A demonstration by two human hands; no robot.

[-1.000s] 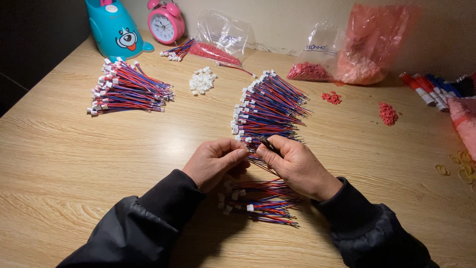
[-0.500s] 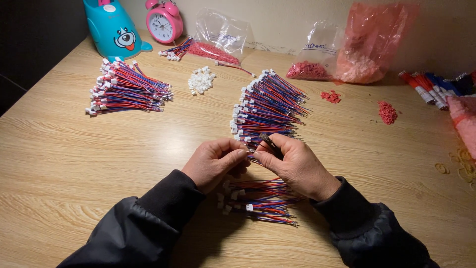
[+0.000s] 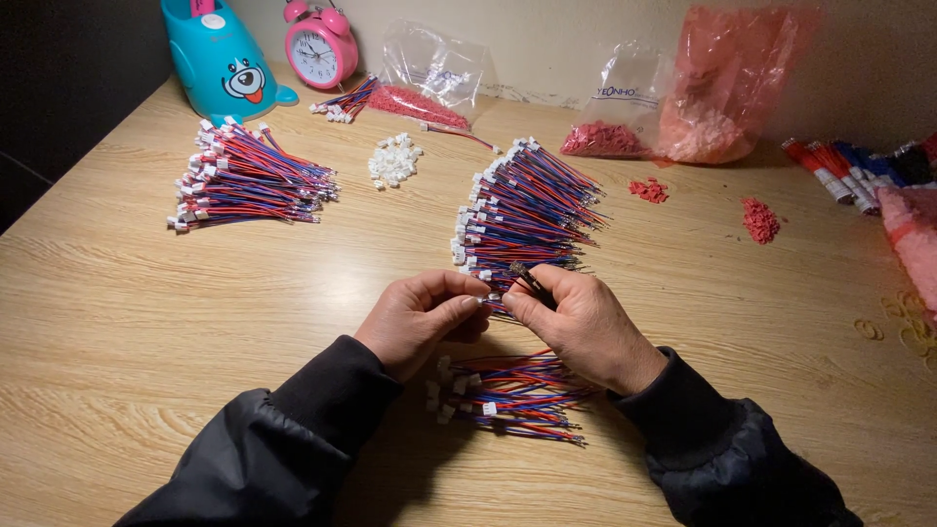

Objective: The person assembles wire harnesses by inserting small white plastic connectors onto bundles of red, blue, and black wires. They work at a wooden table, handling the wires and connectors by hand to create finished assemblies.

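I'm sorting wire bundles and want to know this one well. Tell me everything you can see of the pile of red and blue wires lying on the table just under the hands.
The small pile of red and blue wires lies flat on the light wooden table, strands running roughly left to right. Small white plastic connectors cap the left ends; the right ends look bare. It sits loose and unbound, partly shadowed below the left hand and right hand, whose wrists and dark sleeves cross above its upper edge.

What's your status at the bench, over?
Left hand and right hand pinched together on one wire lead. Small dark tool in right. Wire piles close by, nothing blocking.
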